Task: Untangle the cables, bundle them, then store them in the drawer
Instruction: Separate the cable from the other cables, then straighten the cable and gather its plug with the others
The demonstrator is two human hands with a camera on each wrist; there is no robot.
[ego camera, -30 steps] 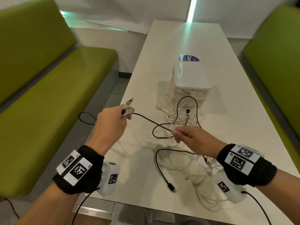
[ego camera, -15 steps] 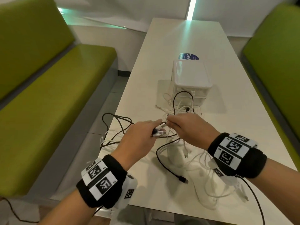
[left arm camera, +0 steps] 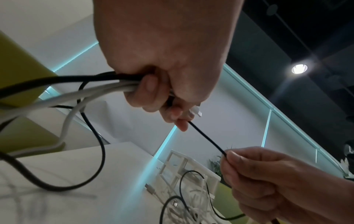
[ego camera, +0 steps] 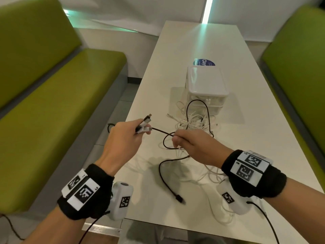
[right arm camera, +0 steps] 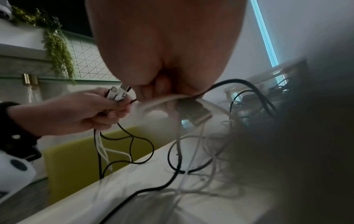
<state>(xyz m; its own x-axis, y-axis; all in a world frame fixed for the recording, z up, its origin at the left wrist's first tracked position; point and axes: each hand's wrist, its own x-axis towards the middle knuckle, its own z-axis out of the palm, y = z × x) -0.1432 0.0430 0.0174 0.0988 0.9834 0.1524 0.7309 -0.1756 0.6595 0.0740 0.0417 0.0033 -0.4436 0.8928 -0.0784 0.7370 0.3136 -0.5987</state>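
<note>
1. White table (ego camera: 237, 138) between two green benches (ego camera: 52, 103); small white drawer unit (ego camera: 205, 85) mid-table, drawer looks closed.
2. Left hand (ego camera: 121, 140) is curled round a cluster of connector ends (ego camera: 145, 123), black and white, with their leads trailing off the table edge.
3. Right hand (ego camera: 195, 147) pinches the black cable (ego camera: 159, 131) a short way along, plus some white strands under the palm. The span between the hands looks taut.
4. White cable pile (ego camera: 195, 122) sits tangled in front of the drawer unit; the black cable loops through it and its free plug (ego camera: 179, 198) lies near the front edge.
5. Risk: pulling the span now likely cinches the loop into the white pile, or drags the pile toward the edge.
6. Versus half a second ago: hands were together, now apart, left hand raised.
</note>
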